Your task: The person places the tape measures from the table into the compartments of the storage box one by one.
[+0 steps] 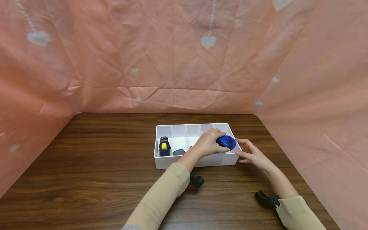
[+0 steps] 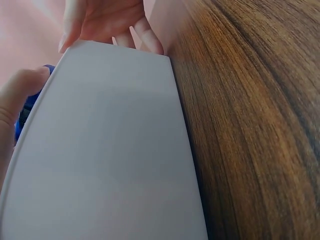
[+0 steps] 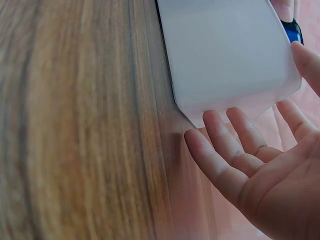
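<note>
In the head view, my left hand grips a rounded blue object with black bands, thumb on the near side and fingers over the far side. It is held at the right-end compartment of a white divided box. Part of the blue object shows past the box rim in the left wrist view. My right hand is at the box's right end, its fingers spread and fairly straight. The right wrist view shows its fingertips close along the end wall and the thumb at the rim.
In the box's left compartment stands a black tape measure with a yellow button. Beside it is a dark grey item, partly hidden by the front wall. The box stands on a brown wooden table, with pink cloth hanging around it.
</note>
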`<state>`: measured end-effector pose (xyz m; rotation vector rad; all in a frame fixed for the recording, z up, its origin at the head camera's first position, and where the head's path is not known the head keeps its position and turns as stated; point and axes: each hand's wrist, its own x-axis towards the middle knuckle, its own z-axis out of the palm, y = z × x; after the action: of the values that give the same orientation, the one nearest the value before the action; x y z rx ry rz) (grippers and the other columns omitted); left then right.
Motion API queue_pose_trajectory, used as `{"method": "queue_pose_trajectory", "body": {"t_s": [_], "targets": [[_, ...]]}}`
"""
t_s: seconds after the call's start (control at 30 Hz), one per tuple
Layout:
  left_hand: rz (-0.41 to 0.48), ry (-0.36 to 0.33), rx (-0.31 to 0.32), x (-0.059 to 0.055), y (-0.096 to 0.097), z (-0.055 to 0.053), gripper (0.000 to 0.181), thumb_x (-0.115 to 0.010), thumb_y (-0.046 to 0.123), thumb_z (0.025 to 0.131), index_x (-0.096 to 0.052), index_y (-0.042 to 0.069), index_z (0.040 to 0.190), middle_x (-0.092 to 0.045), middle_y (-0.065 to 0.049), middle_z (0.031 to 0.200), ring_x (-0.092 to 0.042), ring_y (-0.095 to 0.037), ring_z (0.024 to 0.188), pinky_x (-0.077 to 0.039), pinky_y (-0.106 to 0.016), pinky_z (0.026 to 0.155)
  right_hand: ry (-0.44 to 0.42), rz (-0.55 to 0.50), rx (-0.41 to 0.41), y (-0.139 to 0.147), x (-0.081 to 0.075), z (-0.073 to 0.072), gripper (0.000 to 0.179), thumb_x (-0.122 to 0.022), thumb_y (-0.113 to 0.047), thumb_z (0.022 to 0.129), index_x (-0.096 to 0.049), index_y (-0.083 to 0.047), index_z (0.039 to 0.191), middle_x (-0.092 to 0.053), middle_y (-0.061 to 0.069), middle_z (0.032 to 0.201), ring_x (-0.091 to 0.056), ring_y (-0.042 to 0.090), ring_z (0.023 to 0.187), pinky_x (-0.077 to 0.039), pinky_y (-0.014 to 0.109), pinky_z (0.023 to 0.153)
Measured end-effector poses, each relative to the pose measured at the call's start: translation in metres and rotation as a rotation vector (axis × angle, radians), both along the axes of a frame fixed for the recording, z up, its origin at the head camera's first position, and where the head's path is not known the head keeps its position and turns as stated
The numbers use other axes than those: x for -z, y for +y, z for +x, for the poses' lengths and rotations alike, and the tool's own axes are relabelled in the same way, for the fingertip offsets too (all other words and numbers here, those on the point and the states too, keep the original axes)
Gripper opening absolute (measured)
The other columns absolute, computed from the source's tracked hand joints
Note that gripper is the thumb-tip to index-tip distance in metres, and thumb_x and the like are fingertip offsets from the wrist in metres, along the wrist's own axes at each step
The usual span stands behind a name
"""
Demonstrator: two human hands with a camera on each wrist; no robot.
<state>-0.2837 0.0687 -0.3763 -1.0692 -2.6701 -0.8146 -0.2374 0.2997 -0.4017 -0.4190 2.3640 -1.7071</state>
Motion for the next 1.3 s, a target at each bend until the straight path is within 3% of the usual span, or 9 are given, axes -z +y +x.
{"method": "queue_pose_trajectory", "body": {"t_s": [0.2, 0.6, 0.97, 1.13, 1.3], "targets": [[-0.046, 0.015, 0.026, 0.0004, 0.0016, -0.0012, 0.066, -0.074, 0.047, 0.08, -0.058, 0.011, 0.133, -0.061, -0.002, 0.124, -0.05, -0.013, 0.115, -0.039, -0.023, 0.097, 0.001, 0.005, -0.001, -0.0005, -0.0011, 0.001, 0.058, -0.057, -0.014, 0.097, -0.027, 0.002, 0.144, -0.045, 0.031, 0.12, -0.059, 0.024, 0.097, -0.053, 0.047, 0.078], [-0.114, 0.065, 0.056, -0.0008, 0.0022, 0.0002, 0.062, -0.067, 0.051, 0.084, -0.059, 0.014, 0.133, -0.062, 0.003, 0.121, -0.05, -0.012, 0.113, -0.037, -0.029, 0.098, -0.006, 0.01, 0.01, -0.0011, -0.0022, 0.0019, 0.06, -0.058, -0.014, 0.097, -0.026, 0.001, 0.145, -0.046, 0.029, 0.118, -0.058, 0.028, 0.098, -0.053, 0.048, 0.078], [-0.139, 0.023, 0.092, 0.0007, 0.0036, -0.0008, 0.062, -0.065, 0.051, 0.085, -0.056, 0.017, 0.136, -0.06, 0.004, 0.126, -0.047, -0.011, 0.118, -0.037, -0.032, 0.097, -0.014, 0.004, 0.01, -0.0014, -0.0025, 0.0029, 0.06, -0.058, -0.014, 0.096, -0.026, 0.001, 0.145, -0.046, 0.029, 0.118, -0.058, 0.027, 0.099, -0.052, 0.048, 0.079], [-0.15, 0.018, 0.109, 0.0011, 0.0032, -0.001, 0.047, -0.063, 0.047, 0.089, -0.064, 0.021, 0.128, -0.063, 0.009, 0.12, -0.049, -0.007, 0.115, -0.036, -0.031, 0.093, -0.009, -0.006, 0.008, -0.002, -0.0023, 0.0028, 0.059, -0.058, -0.014, 0.096, -0.026, 0.001, 0.145, -0.046, 0.031, 0.12, -0.058, 0.025, 0.1, -0.052, 0.048, 0.079], [-0.21, 0.02, 0.129, 0.0026, 0.0044, -0.0015, 0.035, -0.057, 0.044, 0.094, -0.07, 0.024, 0.12, -0.064, 0.012, 0.116, -0.05, -0.004, 0.116, -0.031, -0.033, 0.098, -0.007, -0.007, 0.012, -0.0022, -0.0022, 0.003, 0.059, -0.058, -0.014, 0.096, -0.026, 0.001, 0.145, -0.043, 0.034, 0.124, -0.056, 0.026, 0.103, -0.052, 0.047, 0.079]]}}
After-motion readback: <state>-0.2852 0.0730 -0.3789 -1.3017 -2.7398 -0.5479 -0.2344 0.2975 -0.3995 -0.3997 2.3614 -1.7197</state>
